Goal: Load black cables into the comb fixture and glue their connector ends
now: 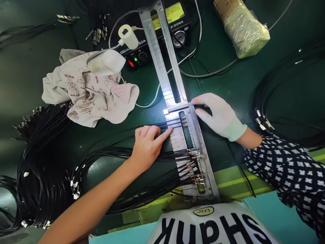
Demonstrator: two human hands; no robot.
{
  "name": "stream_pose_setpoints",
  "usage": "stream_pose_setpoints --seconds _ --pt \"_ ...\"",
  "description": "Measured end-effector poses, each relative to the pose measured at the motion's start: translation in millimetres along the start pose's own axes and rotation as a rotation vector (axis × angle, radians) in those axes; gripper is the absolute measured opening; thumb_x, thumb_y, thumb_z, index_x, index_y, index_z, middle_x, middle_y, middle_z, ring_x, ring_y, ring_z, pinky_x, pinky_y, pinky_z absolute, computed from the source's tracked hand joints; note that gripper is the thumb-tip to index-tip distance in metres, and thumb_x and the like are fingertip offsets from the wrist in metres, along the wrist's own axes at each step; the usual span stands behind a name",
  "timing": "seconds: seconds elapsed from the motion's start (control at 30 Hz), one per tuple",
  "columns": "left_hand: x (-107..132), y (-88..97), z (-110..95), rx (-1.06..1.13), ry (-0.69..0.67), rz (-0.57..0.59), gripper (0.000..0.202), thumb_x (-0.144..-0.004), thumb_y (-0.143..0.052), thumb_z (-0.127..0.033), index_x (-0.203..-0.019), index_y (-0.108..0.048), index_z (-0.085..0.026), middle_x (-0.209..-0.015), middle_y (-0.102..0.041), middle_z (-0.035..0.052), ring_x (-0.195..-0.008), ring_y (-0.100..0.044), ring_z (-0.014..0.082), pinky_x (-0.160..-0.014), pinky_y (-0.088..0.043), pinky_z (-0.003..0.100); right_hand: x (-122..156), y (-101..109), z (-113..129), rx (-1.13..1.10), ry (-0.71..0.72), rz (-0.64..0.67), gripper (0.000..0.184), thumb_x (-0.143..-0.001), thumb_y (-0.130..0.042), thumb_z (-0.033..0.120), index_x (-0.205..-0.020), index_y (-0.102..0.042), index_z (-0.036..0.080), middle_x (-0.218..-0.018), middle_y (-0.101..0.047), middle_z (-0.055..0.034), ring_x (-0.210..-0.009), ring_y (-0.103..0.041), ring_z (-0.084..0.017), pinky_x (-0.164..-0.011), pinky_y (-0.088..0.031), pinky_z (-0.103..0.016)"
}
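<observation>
A metal slotted jig [177, 144] slants across the table, with black cables [165, 157] lying over its grooved plate. Their small metal and orange ends sit in a row along the raised bar [203, 152]. My bare left hand [147, 145] is over the grooves, most fingers curled and one stretched onto a black cable [177, 126]; the undersides of the fingers are hidden. In a white glove, my right hand [218, 115] has thumb and forefinger apart, the forefinger touching the bar's upper end. A flat metal crosspiece [177, 107] lies across the jig under bright light.
Behind the jig stands a black control box [142, 56] with a gauge. A lamp [106, 62] rests above a printed cloth [101, 98]. Cable bundles lie left [40, 183] and right [259, 98]. A wrapped block [243, 30] is at the back right.
</observation>
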State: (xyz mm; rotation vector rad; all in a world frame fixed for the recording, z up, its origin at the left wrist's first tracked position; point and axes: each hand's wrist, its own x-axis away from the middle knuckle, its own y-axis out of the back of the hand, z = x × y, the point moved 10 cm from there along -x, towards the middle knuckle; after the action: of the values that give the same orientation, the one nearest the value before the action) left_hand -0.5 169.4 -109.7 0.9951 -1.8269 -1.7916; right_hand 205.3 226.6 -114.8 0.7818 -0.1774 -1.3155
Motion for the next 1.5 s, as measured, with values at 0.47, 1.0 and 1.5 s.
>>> stream_pose_setpoints --seconds 0.47,1.0,1.5 --pt "25.5 -13.0 -28.1 0.731 0.263 0.367 0.016 -0.102 -0.055 -0.032 -0.111 -0.062 -0.021 -0.101 -0.061 0.0033 -0.097 -0.055 0.0167 -0.087 -0.043 0.032 13.8 2.4 1.8 0.026 -0.003 -0.033 0.027 -0.097 -0.059 0.021 -0.123 -0.067 0.023 -0.120 -0.070 -0.0065 -0.113 -0.066 -0.027 -0.100 -0.055 -0.047" --pt "-3.9 11.7 8.3 0.601 0.315 -0.024 0.007 -0.096 -0.064 -0.020 -0.098 -0.070 -0.019 -0.095 -0.067 0.0029 -0.089 -0.063 0.0130 -0.080 -0.053 0.026 9.6 2.9 2.2 -0.006 -0.012 -0.017 0.027 -0.098 -0.057 0.021 -0.123 -0.066 0.023 -0.120 -0.070 -0.0070 -0.114 -0.065 -0.028 -0.101 -0.054 -0.050" --pt "-14.7 0.2 2.9 0.474 -0.036 0.057 0.031 -0.100 -0.054 -0.014 -0.127 -0.067 -0.022 -0.101 -0.068 0.0054 -0.090 -0.065 0.0134 -0.077 -0.052 0.024 7.2 1.3 0.7 -0.016 -0.023 0.006 0.026 -0.098 -0.058 0.022 -0.122 -0.067 0.022 -0.122 -0.070 -0.0067 -0.116 -0.065 -0.027 -0.103 -0.053 -0.050"
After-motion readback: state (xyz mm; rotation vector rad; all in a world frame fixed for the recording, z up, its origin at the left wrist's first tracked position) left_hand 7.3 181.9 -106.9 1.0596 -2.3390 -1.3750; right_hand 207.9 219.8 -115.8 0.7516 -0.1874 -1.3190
